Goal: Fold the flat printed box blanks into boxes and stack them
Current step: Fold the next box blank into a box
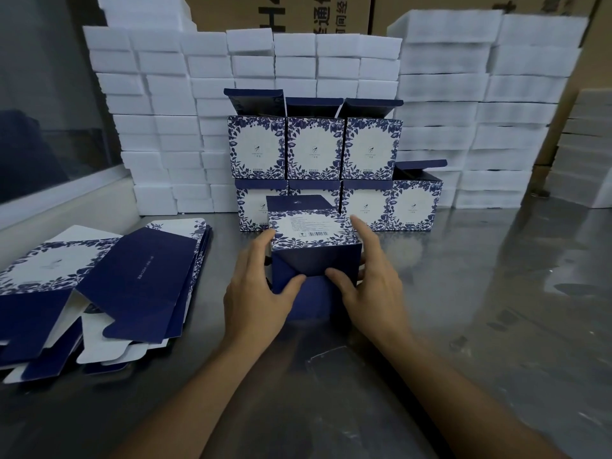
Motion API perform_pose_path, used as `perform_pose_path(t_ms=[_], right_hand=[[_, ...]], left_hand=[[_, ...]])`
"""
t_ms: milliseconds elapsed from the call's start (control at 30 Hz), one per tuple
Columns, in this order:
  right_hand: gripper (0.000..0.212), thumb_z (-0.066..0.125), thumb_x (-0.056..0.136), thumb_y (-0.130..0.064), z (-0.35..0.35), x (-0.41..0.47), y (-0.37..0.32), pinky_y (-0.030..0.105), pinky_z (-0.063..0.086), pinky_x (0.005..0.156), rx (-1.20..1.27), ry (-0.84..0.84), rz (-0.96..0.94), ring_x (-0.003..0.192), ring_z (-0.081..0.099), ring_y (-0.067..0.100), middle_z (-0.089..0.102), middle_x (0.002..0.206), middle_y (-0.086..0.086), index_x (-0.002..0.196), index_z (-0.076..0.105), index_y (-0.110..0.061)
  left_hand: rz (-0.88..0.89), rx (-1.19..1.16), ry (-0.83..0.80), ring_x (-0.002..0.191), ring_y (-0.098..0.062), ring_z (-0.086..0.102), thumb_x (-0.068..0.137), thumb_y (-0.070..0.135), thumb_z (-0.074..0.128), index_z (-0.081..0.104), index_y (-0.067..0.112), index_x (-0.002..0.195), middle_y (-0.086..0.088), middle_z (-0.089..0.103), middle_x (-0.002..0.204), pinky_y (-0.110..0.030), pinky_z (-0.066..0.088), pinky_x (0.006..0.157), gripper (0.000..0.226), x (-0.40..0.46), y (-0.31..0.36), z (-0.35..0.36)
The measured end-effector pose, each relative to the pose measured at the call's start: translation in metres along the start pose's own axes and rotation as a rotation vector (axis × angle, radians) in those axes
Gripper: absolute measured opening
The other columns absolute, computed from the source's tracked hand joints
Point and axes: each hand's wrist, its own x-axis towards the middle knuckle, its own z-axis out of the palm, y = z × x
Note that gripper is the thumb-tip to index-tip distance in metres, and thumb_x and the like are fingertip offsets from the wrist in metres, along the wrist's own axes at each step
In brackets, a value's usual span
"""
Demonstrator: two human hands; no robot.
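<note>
While both thumbs press its navy flaps, left hand [256,293] and right hand [374,276] grip barcode-labelled box [314,250].

Both forearms bare, no sleeves; left hand [261,286], right hand [371,279] ungloved, no jewellery.

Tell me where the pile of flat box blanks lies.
In the head view the flat box blanks lie on the steel table, beside the left hand.

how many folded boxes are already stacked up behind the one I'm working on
7 visible: three on the top row, four on the bottom row. The box in hand partly covers the bottom row; more could sit behind.
</note>
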Motion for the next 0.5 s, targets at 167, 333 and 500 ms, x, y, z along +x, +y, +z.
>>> perform_pose_path(t_ms=[167, 333, 500], right_hand=[[0.046, 0.071, 0.091, -0.024, -0.003, 0.003, -0.004, 0.039, 0.054, 0.070, 0.012, 0.011, -0.038, 0.073, 0.055, 0.010, 0.058, 0.097, -0.014, 0.126, 0.047, -0.043], [0.020, 0.058, 0.100, -0.023, -0.007, 0.004, -0.015, 0.035, 0.050, 0.071, 0.094, 0.051, -0.087, 0.072, 0.051, 0.000, 0.059, 0.106, -0.014, 0.120, 0.060, -0.019], [0.031, 0.051, 0.098, -0.046, -0.010, 0.002, -0.029, 0.017, 0.049, 0.074, 0.185, 0.051, -0.099, 0.092, 0.061, 0.000, 0.060, 0.110, -0.010, 0.112, 0.058, -0.019]], left_hand=[[0.005, 0.041, -0.001, 0.108, -0.014, 0.055, 0.077, 0.031, 0.080, 0.039, 0.029, 0.139, 0.006, 0.053, 0.133, -0.034, 0.051, 0.076, 0.075, 0.000, 0.000, -0.001], [0.029, 0.072, 0.047, 0.114, -0.018, 0.053, 0.077, 0.027, 0.080, 0.033, 0.026, 0.138, 0.001, 0.050, 0.132, -0.030, 0.045, 0.076, 0.077, 0.002, 0.003, -0.003], [0.091, -0.018, 0.126, 0.112, -0.014, 0.050, 0.072, 0.013, 0.081, 0.033, 0.018, 0.131, -0.006, 0.046, 0.127, -0.011, 0.040, 0.080, 0.076, 0.002, 0.007, -0.003]])
